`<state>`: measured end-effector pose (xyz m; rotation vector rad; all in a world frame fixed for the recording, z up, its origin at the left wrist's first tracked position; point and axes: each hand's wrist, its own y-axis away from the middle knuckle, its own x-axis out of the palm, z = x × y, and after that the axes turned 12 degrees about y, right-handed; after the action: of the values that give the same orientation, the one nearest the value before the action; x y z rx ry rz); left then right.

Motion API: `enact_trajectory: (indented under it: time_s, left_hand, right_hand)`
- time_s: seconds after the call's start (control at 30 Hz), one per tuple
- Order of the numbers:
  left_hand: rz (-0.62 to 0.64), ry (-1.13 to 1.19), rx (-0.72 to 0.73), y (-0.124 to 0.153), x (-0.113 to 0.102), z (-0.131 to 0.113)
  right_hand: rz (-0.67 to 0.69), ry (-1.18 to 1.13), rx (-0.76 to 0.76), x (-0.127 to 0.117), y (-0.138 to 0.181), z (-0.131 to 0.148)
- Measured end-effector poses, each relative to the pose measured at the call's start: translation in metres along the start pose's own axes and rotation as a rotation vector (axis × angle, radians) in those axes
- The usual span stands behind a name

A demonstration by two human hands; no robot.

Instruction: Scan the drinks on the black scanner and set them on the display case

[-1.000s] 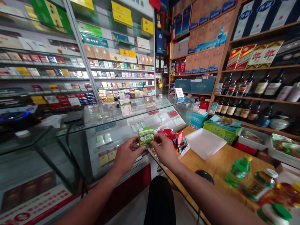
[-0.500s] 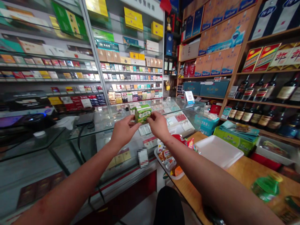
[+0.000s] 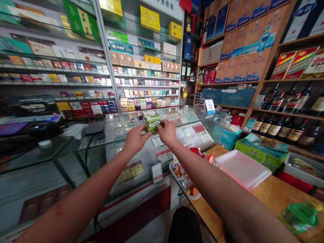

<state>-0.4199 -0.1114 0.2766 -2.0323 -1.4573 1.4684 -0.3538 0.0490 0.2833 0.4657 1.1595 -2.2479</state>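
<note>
A shop's glass counter (image 3: 177,116) carries a white box (image 3: 148,113). Left hand (image 3: 135,139) and right hand (image 3: 167,133) pinch a green box (image 3: 152,124) by its ends, squaring it against the white box

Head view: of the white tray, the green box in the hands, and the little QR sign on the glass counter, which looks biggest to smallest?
1. White tray, clearly largest.
2. Green box, held by both hands.
3. QR sign, slightly smaller, though it stands farther from the camera, so ranks 2 and 3 are unsure.

My glass counter (image 3: 113,135) fills the frame's middle, bearing a black cable (image 3: 97,135); the wooden table (image 3: 268,192), lower right, carries a white tray (image 3: 241,168).
</note>
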Motion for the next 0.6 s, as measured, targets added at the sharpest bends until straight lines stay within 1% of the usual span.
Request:
enact_trajectory:
  time_s: [0.1, 0.23, 0.3, 0.4, 0.6]
  left_hand:
    - [0.006, -0.038, -0.003, -0.004, -0.001, 0.003]
    - [-0.004, -0.183, 0.031, -0.011, -0.002, 0.010]
    - [-0.027, -0.174, 0.041, -0.013, -0.001, 0.015]
    - [-0.048, -0.106, 0.017, -0.014, 0.003, 0.023]
    - [-0.013, -0.152, -0.033, -0.015, 0.009, 0.030]
  right_hand:
    - [0.003, 0.002, 0.005, 0.005, -0.005, 0.000]
    - [0.055, 0.049, 0.035, 0.012, -0.012, -0.003]
    - [0.089, 0.088, 0.034, 0.016, -0.012, -0.005]
    - [0.121, 0.122, 0.002, 0.022, -0.010, -0.009]
    - [0.148, 0.162, -0.039, 0.034, -0.014, -0.014]
